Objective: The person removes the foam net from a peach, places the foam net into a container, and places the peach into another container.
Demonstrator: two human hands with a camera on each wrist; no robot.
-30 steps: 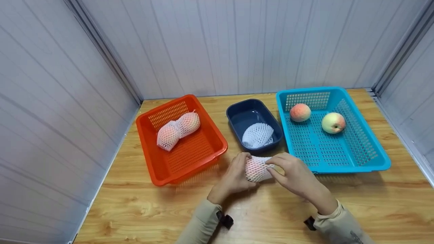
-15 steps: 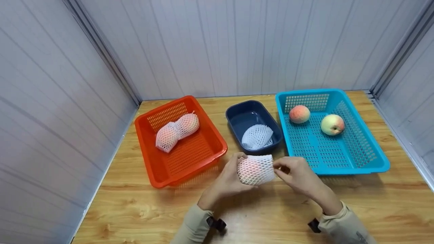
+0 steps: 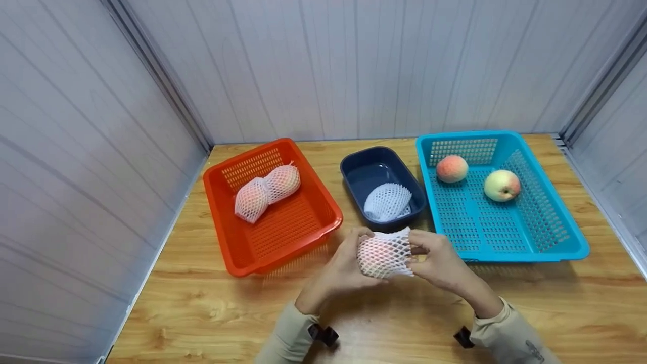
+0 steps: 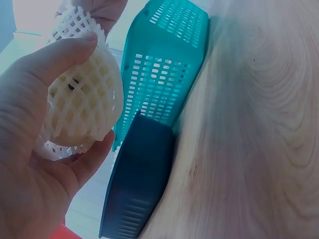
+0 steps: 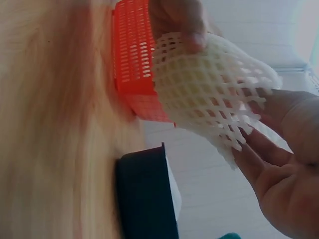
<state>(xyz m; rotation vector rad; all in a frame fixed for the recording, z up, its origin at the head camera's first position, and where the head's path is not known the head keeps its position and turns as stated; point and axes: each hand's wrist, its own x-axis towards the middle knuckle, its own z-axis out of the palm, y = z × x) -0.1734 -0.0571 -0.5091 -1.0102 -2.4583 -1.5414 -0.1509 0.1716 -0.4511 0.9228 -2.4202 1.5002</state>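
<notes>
In the head view my left hand point(image 3: 346, 268) grips a peach point(image 3: 375, 254) wrapped in a white foam net sleeve point(image 3: 402, 247), above the table in front of the navy bin. The sleeve extends past the fruit toward the right. At that loose end, my right hand point(image 3: 440, 260) holds the rim, its fingers partly inside the mesh opening. The left wrist view has the thumb point(image 4: 70, 55) pressing over the netted fruit, whose dark stem spot shows through the mesh. From the right wrist, the sleeve's edge point(image 5: 241, 134) stands stretched out by the fingers.
An orange basket point(image 3: 222, 247) on the left holds two netted peaches point(image 3: 267, 191). The navy bin point(image 3: 361, 169) in the middle contains spare foam nets point(image 3: 388, 202). On the right, a blue basket point(image 3: 536, 253) carries two bare peaches point(image 3: 502, 185). Walls enclose the table's back and sides.
The right hand drew back from the sleeve's end, then came up to it again with fingers entering the opening. The left hand shifted slightly left early on, still gripping the peach; the sleeve's end is now wider.
</notes>
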